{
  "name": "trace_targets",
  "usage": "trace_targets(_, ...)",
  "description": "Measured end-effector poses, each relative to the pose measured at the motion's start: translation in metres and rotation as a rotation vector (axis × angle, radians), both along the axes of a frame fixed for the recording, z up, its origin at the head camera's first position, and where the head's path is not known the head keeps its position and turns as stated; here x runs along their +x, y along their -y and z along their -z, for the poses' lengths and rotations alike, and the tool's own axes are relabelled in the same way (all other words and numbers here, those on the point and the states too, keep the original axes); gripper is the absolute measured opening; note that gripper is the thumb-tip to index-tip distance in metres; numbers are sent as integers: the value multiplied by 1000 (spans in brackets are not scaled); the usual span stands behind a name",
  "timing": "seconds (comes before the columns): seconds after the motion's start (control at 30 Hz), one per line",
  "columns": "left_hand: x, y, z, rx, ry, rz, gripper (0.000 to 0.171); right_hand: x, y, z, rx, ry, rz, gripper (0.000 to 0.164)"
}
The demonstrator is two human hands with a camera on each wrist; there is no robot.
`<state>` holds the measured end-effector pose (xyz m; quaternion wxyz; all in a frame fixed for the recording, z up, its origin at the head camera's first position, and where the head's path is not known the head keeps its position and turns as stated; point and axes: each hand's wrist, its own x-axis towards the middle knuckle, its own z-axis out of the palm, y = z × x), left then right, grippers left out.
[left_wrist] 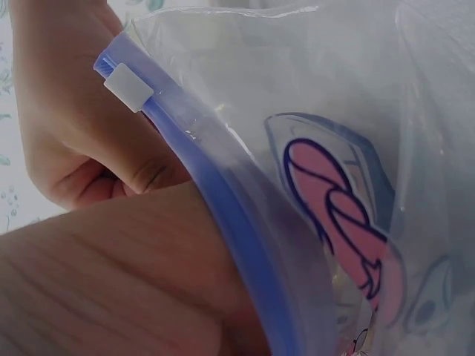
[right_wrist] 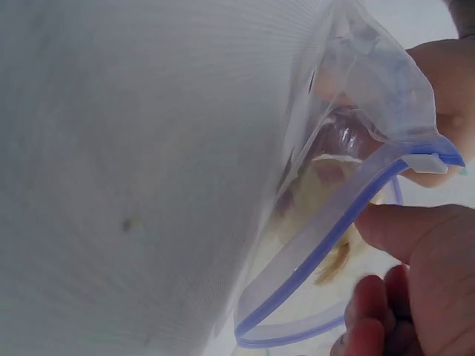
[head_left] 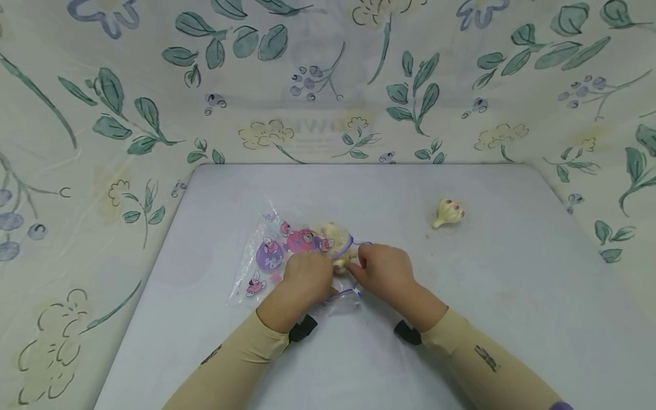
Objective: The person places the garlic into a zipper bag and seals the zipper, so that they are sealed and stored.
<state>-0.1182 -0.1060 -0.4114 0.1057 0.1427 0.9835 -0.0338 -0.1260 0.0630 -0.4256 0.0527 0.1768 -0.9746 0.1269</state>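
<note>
Head view: a clear printed zip bag [head_left: 269, 256] lies on the white table [head_left: 512, 267], its mouth, on the right, parted around a pale garlic-like bulb [head_left: 334, 232]. The left hand [head_left: 310, 276] grips the bag near that mouth, fingers curled downward and their tips hidden. The right hand [head_left: 386, 267] is at the mouth's right side, thumb and fingers bent toward it; whether it pinches the film cannot be told. The left wrist view alone makes plain a white slider [left_wrist: 128, 87] at the end of the blue zip strip [left_wrist: 245, 245], together with a pink printed figure. The right wrist view, unlike the left, looks into the bag and shows pale, purplish contents with a brown tuft, blurred by the film; how many pieces lie inside is unclear. Its left half is filled by an out-of-focus pale surface. Beyond the bag, to its right and farther back, rests a loose bulb [head_left: 449, 212]; behind it all hangs a floral sheet [head_left: 328, 134].
</note>
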Motion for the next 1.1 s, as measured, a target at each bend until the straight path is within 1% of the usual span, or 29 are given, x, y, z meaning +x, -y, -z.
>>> trace_targets(0.1,0,0,0,9,-8,2,50,-1,-1,-1,30,26,35,42)
trace_targets(0.17,0,0,-1,7,-13,5,50,-2,-1,-1,46,46,44,41)
trace_targets(0.27,0,0,-1,-3,-11,9,51,-2,0,-1,62,82,38,40)
trace_targets(0.4,-1,0,-1,-5,-11,8,51,1,-3,-3,41,94,3,40)
trace_targets(0.5,-1,0,-1,6,-5,6,49,4,-13,-6,-10,98,-7,36)
trace_targets(0.6,0,0,-1,12,-2,9,49,3,-33,-10,-96,92,5,23)
trace_targets(0.67,0,0,-1,11,-5,9,49,0,-50,-13,-173,79,21,14)
trace_targets(0.7,0,0,-1,11,-6,8,49,-1,-59,-14,-209,68,33,16)
trace_targets(0.73,0,0,-1,9,-8,9,49,-3,-68,-16,-248,58,44,21)
trace_targets(0.8,1,0,-1,8,-7,8,49,-5,-85,-21,-327,37,80,35)
trace_targets(0.9,2,-1,-1,6,-6,4,48,-13,-107,-25,-440,-12,146,49)
trace_targets(0.93,2,-1,-2,2,-6,4,48,-16,-114,-27,-493,-9,182,53)
trace_targets(1.0,2,-2,-3,-2,-3,-1,47,-23,-128,-30,-616,33,287,61)
trace_targets(1.1,3,-3,-4,-6,-1,-7,47,-33,-148,-30,-834,129,498,72)
